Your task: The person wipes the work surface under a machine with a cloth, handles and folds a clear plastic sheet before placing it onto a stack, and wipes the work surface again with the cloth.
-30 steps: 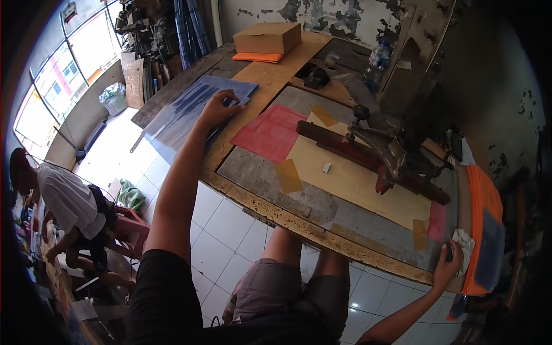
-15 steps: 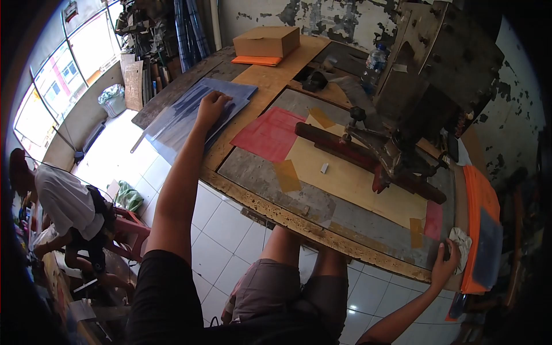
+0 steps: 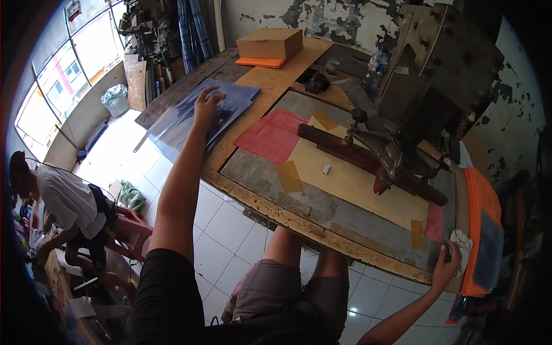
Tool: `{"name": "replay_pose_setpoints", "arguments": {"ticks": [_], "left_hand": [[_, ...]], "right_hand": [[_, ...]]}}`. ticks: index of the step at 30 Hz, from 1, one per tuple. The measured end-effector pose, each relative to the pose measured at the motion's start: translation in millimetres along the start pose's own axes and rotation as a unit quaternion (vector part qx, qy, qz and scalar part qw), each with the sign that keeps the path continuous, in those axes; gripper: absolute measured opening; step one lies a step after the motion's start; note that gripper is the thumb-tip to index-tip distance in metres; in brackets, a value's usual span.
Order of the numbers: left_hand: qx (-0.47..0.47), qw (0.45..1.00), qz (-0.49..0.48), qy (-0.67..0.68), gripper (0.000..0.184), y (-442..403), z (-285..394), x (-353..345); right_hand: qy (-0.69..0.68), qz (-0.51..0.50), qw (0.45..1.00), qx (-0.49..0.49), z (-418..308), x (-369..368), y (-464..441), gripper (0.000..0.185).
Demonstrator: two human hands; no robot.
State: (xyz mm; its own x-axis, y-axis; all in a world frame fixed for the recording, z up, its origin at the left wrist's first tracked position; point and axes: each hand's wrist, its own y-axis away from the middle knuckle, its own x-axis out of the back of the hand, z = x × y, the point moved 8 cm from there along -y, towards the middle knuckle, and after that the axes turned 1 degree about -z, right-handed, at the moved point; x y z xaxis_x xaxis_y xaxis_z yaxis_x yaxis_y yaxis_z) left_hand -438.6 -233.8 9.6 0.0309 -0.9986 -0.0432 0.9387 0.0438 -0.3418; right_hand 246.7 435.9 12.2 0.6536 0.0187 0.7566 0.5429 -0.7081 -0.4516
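My left hand (image 3: 206, 109) is over a stack of clear bluish plastic sheets (image 3: 238, 106) at the left side of the bench. Its fingers are bent and apart, with nothing visible between them. At the bench's front right corner, my right hand (image 3: 446, 268) has its fingers curled around a small dark thing that I cannot make out. A crumpled white cloth (image 3: 462, 244) lies against that hand. In the middle, a cream sheet (image 3: 356, 187) and a red sheet (image 3: 270, 135) are fixed to the grey plate (image 3: 253, 170) with brown tape (image 3: 289, 176). A small white piece (image 3: 326, 169) rests on the cream sheet.
A heavy press (image 3: 425, 63) with a dark red bar (image 3: 339, 149) stands over the plate. Orange sheets (image 3: 476, 201) hang at the right edge. A cardboard box (image 3: 269, 44) sits at the back. Another person (image 3: 69, 201) works at the lower left.
My left hand has shifted slightly, and its fingers have lifted and spread over the plastic sheets. The right hand stays at the corner. The view has tilted a little.
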Motion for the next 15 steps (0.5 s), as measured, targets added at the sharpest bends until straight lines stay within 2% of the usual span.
{"name": "replay_pose_setpoints", "arguments": {"ticks": [3,9,11,15], "left_hand": [[0.044,0.991,-0.001,0.125,0.043,-7,-14,6],[0.085,0.932,0.041,0.351,0.047,-17,-31,21],[0.094,0.907,0.023,0.409,0.048,-20,-39,23],[0.105,0.890,0.043,0.441,0.046,-19,-40,28]], "right_hand": [[-0.007,0.001,1.000,0.000,0,0,0,0.038],[-0.007,0.005,1.000,0.003,6,0,-1,0.037],[-0.009,0.006,1.000,-0.003,4,1,0,0.037],[-0.019,0.010,1.000,0.000,3,2,0,0.038]]}}
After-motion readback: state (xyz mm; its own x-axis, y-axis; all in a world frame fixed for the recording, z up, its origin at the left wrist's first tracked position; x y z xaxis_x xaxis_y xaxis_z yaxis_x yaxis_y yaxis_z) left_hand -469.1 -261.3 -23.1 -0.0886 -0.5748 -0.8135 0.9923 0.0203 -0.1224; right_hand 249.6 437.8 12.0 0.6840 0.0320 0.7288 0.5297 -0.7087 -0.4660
